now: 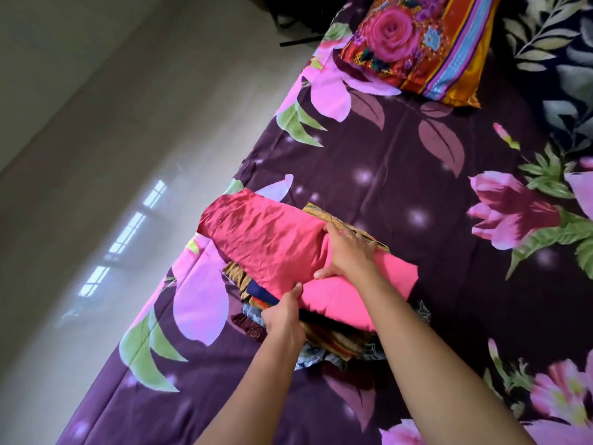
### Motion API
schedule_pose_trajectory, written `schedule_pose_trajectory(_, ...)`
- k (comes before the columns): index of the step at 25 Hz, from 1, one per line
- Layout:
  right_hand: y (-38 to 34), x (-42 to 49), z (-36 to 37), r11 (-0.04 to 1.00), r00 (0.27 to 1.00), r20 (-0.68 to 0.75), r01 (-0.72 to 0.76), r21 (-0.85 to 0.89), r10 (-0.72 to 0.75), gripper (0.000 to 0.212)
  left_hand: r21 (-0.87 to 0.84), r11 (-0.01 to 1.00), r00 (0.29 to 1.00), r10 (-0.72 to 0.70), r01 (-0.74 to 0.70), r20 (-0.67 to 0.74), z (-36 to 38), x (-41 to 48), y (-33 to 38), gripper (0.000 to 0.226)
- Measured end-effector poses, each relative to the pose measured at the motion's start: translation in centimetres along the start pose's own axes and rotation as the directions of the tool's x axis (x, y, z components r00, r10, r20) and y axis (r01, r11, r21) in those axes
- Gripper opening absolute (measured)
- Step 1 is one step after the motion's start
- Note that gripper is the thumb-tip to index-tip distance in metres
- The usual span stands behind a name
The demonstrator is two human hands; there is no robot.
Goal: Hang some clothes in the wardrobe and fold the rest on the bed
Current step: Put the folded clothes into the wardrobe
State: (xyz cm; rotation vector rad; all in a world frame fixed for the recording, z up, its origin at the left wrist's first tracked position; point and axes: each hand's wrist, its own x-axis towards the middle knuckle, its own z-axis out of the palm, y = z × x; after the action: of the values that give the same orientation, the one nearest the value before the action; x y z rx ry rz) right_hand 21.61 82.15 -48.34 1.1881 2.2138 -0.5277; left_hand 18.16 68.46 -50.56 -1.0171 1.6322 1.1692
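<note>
Your right hand (349, 252): fingers spread flat, pressing down on pink garment (266, 239). Your left hand (282, 314): thumb on top, fingers curled under garment's near edge, gripping it. Garment lies atop stack of folded clothes (335, 342) (patterned, mixed colours) on bed (401, 162), nr its left edge. Floral pillow (417, 43) at far end.

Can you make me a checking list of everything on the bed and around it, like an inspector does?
Surface: bed's dark purple sheet with pink flowers.
Job's things: bright pink cloth garment lies atop a pile of folded patterned clothes.
Clutter: red rose-print pillow at the bed's far end.
Hands: left hand grips the pink garment's near edge; right hand presses flat on it.
Cables: nothing seen.
Surroundings: pale shiny floor beside the bed.
</note>
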Motion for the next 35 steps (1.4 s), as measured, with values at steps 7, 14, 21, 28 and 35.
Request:
schedule_pose_trajectory(7,1.9,3.7,-2.3,0.952,0.972,0.153,0.131,0.275,-0.178,0.1,0.012,1.0,0.995,0.016,-0.015,-0.1,1.0,0.2,0.3,0.082)
schedule_pose_trajectory(14,3.5,5.1,-0.6,0.948,0.947,0.321,-0.082,0.307,-0.022,0.161,-0.011,0.996,0.995,-0.087,0.087,-0.051,0.2,-0.7,-0.6,0.142)
schedule_pose_trajectory(21,3.9,5.2,0.6,0.861,0.941,0.325,-0.084,0.502,-0.098,0.158,-0.067,0.99,0.989,-0.129,0.125,-0.071,0.1,-0.4,-1.6,0.148)
schedule_pose_trajectory(28,3.2,5.2,0.8,0.801,0.949,0.313,-0.225,0.556,0.049,0.117,-0.063,0.993,0.984,-0.091,0.101,0.152,-1.0,4.1,-3.9,0.12)
schedule_pose_trajectory(35,3.9,4.6,1.7,0.703,0.941,0.335,-0.203,0.681,-0.053,0.131,-0.161,0.984,0.971,-0.042,0.082,0.236,-1.6,4.2,-3.8,0.118)
